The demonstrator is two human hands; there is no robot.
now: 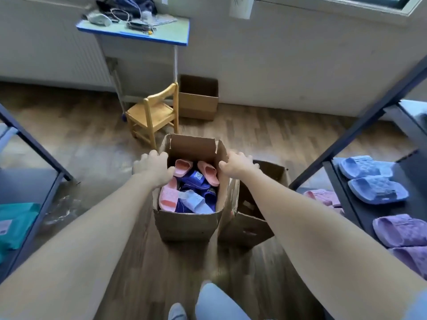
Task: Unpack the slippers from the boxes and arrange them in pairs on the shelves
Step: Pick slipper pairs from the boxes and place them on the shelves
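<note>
Gripping opposite rims of the slipper box [184, 225] at frame centre, left hand [153, 168] and right hand [235, 166] clamp cardboard; keep it level, slippers [191, 190] remain inside.

both hands [153, 168] gripping slipper box [187, 224]

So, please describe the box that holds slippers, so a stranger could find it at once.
Find the small yellow wooden chair on the wood floor; just nearer the camera stands a tall open brown cardboard box. The left hand and right hand grip its top edges. Unlike the box at its right and the box by the wall, it shows pink and blue slippers inside.
</note>
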